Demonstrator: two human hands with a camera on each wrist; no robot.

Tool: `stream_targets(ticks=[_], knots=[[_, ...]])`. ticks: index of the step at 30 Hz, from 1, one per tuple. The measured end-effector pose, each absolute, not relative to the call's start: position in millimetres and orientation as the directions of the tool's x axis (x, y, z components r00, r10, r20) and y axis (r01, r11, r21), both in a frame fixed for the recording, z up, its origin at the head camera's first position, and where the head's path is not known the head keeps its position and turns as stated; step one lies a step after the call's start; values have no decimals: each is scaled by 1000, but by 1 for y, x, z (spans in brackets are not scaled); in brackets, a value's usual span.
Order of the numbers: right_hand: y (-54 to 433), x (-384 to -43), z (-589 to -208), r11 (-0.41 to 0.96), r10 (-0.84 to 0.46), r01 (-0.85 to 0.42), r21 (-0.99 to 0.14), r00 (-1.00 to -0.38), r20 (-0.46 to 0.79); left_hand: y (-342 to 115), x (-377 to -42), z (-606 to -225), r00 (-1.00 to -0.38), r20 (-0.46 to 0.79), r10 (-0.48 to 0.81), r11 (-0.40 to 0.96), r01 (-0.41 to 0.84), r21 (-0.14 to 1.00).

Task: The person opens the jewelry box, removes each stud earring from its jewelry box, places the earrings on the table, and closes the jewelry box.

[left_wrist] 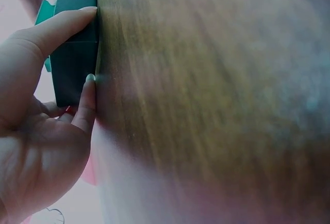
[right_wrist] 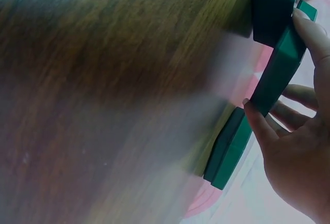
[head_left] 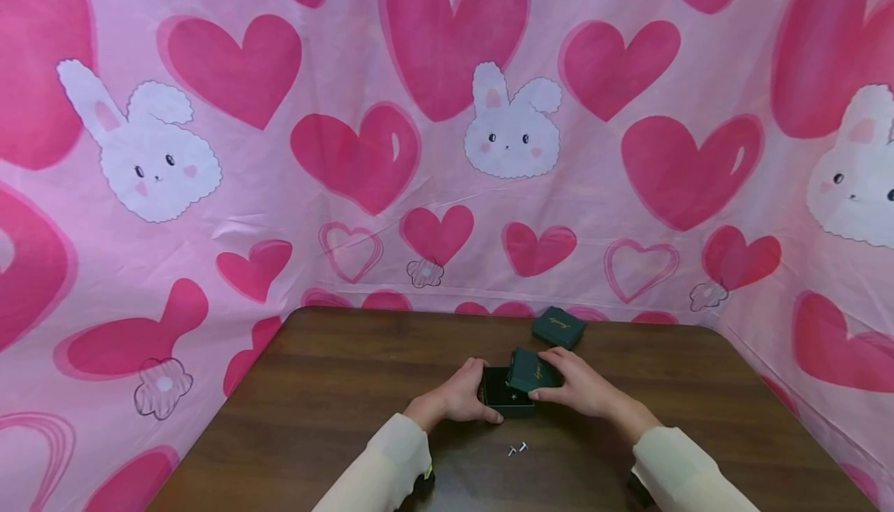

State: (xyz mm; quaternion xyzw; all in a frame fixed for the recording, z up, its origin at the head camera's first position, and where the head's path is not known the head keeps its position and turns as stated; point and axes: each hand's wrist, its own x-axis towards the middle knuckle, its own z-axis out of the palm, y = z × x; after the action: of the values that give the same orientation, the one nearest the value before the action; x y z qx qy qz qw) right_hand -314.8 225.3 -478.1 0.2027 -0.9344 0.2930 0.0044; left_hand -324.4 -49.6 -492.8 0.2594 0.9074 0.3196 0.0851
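Observation:
A dark green jewelry box base (head_left: 518, 411) stands on the wooden table, its dark inside partly uncovered with tiny shiny pieces showing. My left hand (head_left: 462, 394) grips its left side, thumb along the front wall in the left wrist view. Above the base's right part, the green lid (head_left: 534, 371) with gold lettering sits tilted and shifted right. My right hand (head_left: 583, 385) holds this lid by its right side, thumb at the near edge and fingers at the far edge. In the right wrist view the lid (right_wrist: 281, 64) slants against the base (right_wrist: 273, 7).
Behind the hands, a second green box (head_left: 559, 327) with gold lettering lies near the table's back edge. Two small silvery pieces (head_left: 518, 449) lie on the table (head_left: 335, 388) in front of the base. A pink heart-and-rabbit cloth (head_left: 489, 202) hangs around the back and sides.

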Motion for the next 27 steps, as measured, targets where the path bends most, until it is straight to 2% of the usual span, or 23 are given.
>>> stream_targets(ticks=[15,27], knots=[[227,-312,-471,728,-414,-421,-540,-899,142,-49,-324,-493,-848,13,530,656,421,626],[231,-313,-473,742,-396,-412,-528,-906,151,-48,-323,-492,-847,33,530,658,436,614]])
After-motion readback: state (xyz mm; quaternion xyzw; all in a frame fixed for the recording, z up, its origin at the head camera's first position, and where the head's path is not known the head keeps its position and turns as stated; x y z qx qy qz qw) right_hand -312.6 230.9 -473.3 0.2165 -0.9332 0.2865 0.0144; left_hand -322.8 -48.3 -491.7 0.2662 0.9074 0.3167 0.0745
